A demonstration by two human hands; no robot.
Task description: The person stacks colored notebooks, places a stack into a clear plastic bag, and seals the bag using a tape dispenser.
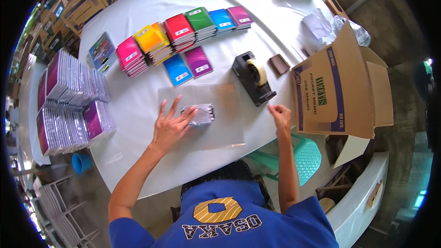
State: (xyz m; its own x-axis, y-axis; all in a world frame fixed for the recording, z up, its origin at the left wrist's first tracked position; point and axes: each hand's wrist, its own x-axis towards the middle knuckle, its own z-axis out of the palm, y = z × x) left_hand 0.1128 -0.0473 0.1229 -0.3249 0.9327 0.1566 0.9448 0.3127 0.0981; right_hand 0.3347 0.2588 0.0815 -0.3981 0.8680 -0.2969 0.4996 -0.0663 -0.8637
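My left hand [169,127] lies with its fingers spread, the fingertips resting on a small stack of spiral notebooks [205,115] seen edge-up with a pale top. Beneath the stack is a clear plastic sheet [225,135] spread on the table. My right hand [282,117] is closed in a pinch beside the cutter end of a black tape dispenser [243,71], which carries a roll of tape [258,72]. Whatever those fingers hold is too small to make out. Just beyond the sheet lie a blue notebook [177,70] and a purple notebook [199,61].
Piles of coloured notebooks [180,30] form a row at the back. Wrapped notebook stacks [69,105] stand at the left. An opened cardboard box [344,87] stands at the right. Near the dispenser is a small brown piece [279,64]. A green stool [305,158] sits below the table edge.
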